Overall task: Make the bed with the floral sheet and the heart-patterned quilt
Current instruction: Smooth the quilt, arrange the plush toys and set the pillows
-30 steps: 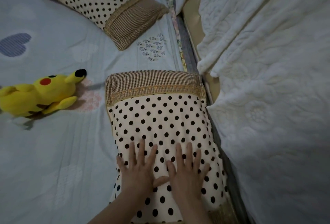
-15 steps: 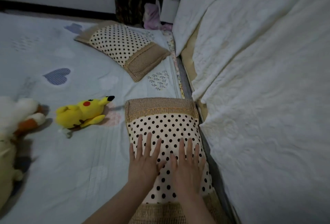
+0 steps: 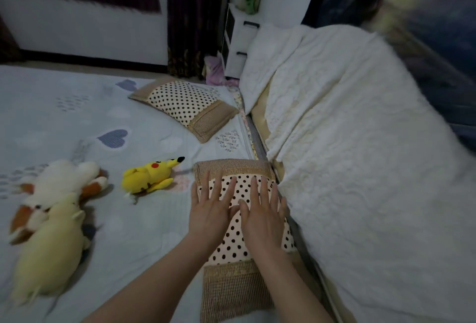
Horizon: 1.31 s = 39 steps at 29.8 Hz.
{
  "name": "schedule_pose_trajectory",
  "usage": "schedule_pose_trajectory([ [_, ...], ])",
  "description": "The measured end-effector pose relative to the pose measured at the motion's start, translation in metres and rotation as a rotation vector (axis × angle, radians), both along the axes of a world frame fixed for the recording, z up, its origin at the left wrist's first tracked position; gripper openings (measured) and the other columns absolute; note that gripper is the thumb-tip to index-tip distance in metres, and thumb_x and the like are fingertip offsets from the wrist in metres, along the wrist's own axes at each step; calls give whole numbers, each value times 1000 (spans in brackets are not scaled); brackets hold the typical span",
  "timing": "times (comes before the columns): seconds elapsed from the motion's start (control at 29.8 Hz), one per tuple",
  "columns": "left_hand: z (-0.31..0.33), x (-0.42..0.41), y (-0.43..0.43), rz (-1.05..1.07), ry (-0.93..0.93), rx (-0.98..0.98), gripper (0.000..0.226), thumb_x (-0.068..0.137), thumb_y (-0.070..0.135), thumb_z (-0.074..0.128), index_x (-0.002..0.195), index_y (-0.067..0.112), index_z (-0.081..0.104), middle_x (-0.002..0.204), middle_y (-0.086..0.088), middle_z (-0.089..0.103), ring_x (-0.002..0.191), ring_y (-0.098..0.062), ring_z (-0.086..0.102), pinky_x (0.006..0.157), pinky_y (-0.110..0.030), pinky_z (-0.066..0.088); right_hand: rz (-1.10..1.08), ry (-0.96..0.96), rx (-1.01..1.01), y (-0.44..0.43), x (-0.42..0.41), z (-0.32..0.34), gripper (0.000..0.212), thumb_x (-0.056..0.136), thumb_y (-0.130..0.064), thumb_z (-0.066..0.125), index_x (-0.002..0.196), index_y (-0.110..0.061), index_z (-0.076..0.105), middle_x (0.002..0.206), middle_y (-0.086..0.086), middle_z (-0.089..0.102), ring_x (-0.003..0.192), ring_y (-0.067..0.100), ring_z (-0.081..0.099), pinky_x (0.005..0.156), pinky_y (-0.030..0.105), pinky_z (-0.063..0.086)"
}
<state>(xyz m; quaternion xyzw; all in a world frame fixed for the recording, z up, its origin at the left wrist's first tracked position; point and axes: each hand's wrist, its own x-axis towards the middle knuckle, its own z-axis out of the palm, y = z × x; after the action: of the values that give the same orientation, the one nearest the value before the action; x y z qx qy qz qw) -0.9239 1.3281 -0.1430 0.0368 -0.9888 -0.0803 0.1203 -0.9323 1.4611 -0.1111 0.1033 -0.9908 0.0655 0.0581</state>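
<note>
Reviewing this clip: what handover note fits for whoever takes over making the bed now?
Left hand and right hand: both flat, fingers straight, pressing the near polka-dot pillow.
Heart-patterned quilt lies spread over the bed; a floral sheet strip shows at its right edge.
Far polka-dot pillow sits askew.
Remaining: straighten that pillow, maybe tidy the Pikachu plush, white-orange plush and cream plush on the quilt.

Both hands lie flat, fingers spread, side by side on the near pillow (image 3: 233, 289), left hand (image 3: 211, 209) and right hand (image 3: 262, 217) with thumbs touching. The pillow is polka-dotted with woven tan ends and sits at the quilt's (image 3: 116, 222) right edge, against a white blanket (image 3: 347, 168). A far pillow (image 3: 183, 102) lies angled near the quilt's far right corner. Left of the hands lie a yellow plush (image 3: 149, 176), a white-orange plush (image 3: 59, 183) and a cream plush (image 3: 49, 253).
</note>
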Motion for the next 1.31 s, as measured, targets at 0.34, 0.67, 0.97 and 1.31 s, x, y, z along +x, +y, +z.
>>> schedule_pose_trajectory([
  [0.34, 20, 115, -73, 88, 118, -51, 78, 82, 54, 68, 149, 26, 39, 157, -10, 35, 146, -38, 23, 114, -58, 17, 118, 35, -3, -69, 86, 23, 69, 95, -56, 0, 156, -24, 6, 164, 0, 3, 152, 24, 2, 120, 50, 1],
  [0.67, 7, 219, -155, 350, 81, -54, 78, 83, 53, 68, 150, 25, 37, 157, -11, 34, 145, -40, 24, 112, -62, 24, 374, 61, 35, -158, 160, 3, 67, 99, -54, 14, 155, -19, 26, 162, 5, 21, 150, 28, 15, 117, 52, 13],
  [0.97, 14, 305, -258, 386, 74, -50, 66, 89, 51, 57, 148, 26, 41, 154, -12, 39, 142, -41, 31, 111, -60, 26, 428, 54, -1, -254, 234, 1, 65, 98, -53, 17, 152, -19, 32, 157, 6, 34, 143, 31, 29, 112, 53, 20],
  [1.31, 23, 387, -374, 523, 28, -2, 75, 88, 53, 61, 150, 28, 28, 154, -10, 39, 142, -41, 32, 110, -60, 23, 613, 80, -41, -388, 305, 4, 72, 101, -53, 3, 147, -16, 44, 152, 10, 42, 139, 33, 32, 109, 52, 22],
])
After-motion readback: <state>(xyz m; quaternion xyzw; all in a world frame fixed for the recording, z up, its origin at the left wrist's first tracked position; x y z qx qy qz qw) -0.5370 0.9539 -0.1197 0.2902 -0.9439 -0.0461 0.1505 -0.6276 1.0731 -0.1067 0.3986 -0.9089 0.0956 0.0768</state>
